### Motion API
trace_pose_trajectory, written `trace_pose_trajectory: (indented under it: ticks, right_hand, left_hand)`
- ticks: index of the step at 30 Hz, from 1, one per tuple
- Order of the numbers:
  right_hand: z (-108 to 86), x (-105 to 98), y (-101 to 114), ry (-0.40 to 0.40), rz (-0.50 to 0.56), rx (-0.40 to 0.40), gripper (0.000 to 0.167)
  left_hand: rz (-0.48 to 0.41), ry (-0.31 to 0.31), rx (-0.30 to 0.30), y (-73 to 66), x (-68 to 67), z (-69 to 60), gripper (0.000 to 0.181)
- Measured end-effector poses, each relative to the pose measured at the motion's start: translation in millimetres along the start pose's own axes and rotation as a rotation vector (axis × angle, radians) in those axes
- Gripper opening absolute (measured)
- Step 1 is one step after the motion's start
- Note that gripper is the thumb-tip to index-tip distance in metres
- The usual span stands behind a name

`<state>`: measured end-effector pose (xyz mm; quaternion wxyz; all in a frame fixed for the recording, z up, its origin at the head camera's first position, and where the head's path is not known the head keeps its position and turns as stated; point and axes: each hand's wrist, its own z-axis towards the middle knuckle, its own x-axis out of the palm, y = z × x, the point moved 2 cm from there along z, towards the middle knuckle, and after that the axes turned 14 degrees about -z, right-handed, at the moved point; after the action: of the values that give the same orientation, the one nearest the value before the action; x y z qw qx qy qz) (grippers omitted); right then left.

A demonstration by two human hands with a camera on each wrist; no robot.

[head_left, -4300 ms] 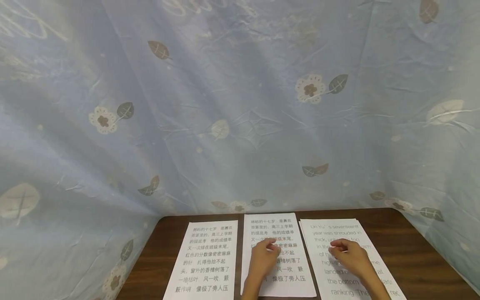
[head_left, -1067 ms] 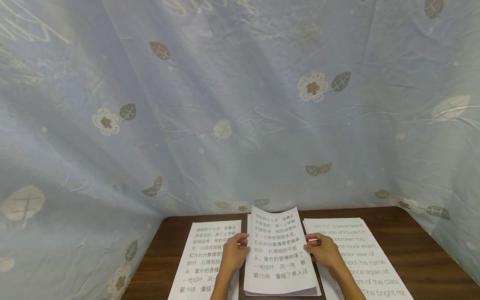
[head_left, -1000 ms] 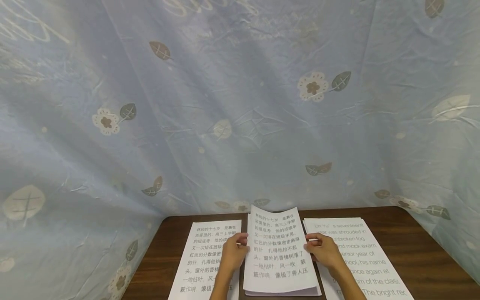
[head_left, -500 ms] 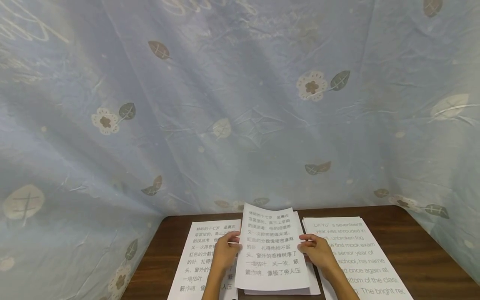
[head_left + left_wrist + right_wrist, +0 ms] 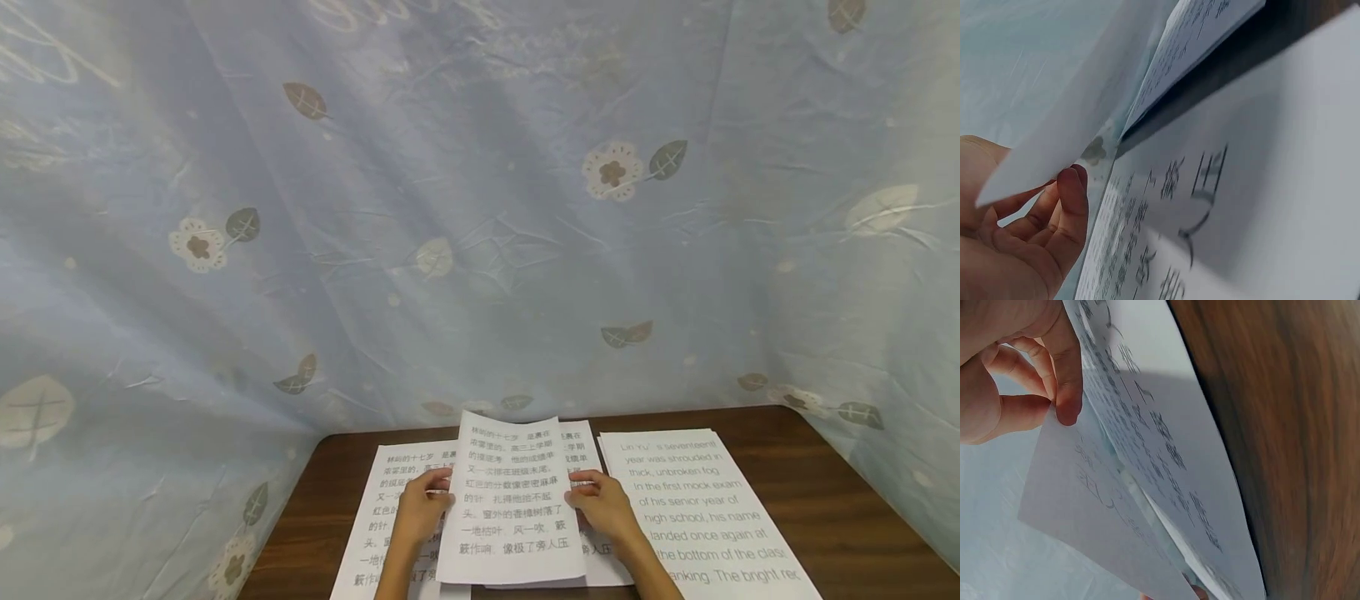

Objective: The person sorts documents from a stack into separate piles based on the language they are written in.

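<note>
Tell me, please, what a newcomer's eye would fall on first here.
Probably the Chinese-printed sheet, held up between left hand and right hand, low in the head view. Behind, a blue patterned cloth fills most of that view; English-printed paper lies at right on the table.

Soft light, pale sheen on the curtain (image 5: 480, 208), dimmer wrist views — shadowed paper (image 5: 1163, 431), slight blur
</note>
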<state>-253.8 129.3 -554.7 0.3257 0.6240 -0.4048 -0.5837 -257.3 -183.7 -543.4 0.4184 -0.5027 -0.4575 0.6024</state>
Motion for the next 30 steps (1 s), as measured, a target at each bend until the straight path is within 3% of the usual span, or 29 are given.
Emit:
trace_pose_trajectory:
  ticks: [20,30]
  right_hand:
    - [-5.9,44.2,17.4,0.051,0.073,-0.034,0.043]
    - [-9.8,67.7,29.3,0.090,0.096,-0.059,0.044]
  left_hand:
    - [-0.036,-0.027,-0.026,7.5,-50.1,-2.2,0.046]
    - [0.013,-0.042,-0.007,20.2,-77.6,-3.0,0.045]
